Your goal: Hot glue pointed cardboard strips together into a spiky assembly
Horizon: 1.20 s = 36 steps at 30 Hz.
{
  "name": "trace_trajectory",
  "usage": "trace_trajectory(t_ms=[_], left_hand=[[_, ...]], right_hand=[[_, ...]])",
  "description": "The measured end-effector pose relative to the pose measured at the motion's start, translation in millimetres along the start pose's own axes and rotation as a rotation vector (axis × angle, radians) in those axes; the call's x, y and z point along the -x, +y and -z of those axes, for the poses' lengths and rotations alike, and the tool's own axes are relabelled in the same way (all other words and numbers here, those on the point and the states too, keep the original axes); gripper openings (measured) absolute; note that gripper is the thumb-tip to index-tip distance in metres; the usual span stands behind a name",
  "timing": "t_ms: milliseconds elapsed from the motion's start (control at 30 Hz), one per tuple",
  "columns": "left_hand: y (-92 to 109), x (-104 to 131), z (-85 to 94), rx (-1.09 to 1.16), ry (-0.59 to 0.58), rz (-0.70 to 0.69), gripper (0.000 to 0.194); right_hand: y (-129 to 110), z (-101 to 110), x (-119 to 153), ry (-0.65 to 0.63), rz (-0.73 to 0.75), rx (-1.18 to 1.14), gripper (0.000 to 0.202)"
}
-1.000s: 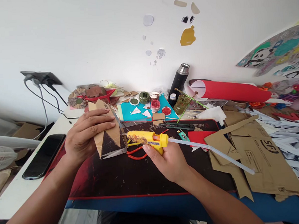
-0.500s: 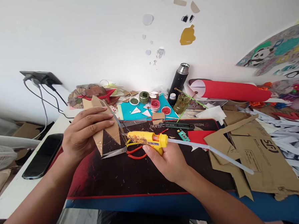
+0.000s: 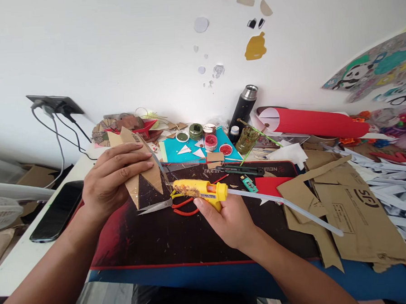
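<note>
My left hand [image 3: 114, 177] is closed over a folded piece of cardboard [image 3: 151, 176] with pointed ends, held above the mat's left part. In my right hand [image 3: 228, 218] is a yellow hot glue gun [image 3: 194, 189], its nozzle pointing left, close to the cardboard's right edge. Whether the nozzle touches the cardboard I cannot tell. A long clear glue stick [image 3: 287, 204] sticks out of the gun's back and bends down to the right. Under the gun lie scissors [image 3: 158, 207] with their blades toward the left, and red handles [image 3: 185, 208] beside them.
A black phone [image 3: 58, 211] lies at the left. Behind the mat [image 3: 153, 245] are paint jars [image 3: 210, 142] on blue paper [image 3: 174, 150], a black flask [image 3: 244, 106] and a brush jar [image 3: 246, 138]. Cardboard scraps [image 3: 363, 225] and white paper strips [image 3: 396, 196] cover the right side.
My left hand and the cardboard have shifted slightly left and up. The glue gun stays almost in place in my right hand.
</note>
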<state>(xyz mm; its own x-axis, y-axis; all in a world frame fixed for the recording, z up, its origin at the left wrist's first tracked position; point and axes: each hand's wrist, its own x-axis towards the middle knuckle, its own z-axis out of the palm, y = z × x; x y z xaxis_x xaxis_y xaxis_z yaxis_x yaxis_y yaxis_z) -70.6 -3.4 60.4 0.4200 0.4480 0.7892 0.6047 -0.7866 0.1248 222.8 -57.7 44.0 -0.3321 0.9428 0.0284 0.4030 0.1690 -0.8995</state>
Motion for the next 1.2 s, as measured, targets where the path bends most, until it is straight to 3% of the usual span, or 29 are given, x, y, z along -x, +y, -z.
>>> trace_trajectory(t_ms=[1200], left_hand=[[-7.1, 3.2, 3.4, -0.036, -0.006, 0.002, 0.039]], right_hand=[[0.6, 0.7, 5.5, -0.008, -0.005, 0.001, 0.042]])
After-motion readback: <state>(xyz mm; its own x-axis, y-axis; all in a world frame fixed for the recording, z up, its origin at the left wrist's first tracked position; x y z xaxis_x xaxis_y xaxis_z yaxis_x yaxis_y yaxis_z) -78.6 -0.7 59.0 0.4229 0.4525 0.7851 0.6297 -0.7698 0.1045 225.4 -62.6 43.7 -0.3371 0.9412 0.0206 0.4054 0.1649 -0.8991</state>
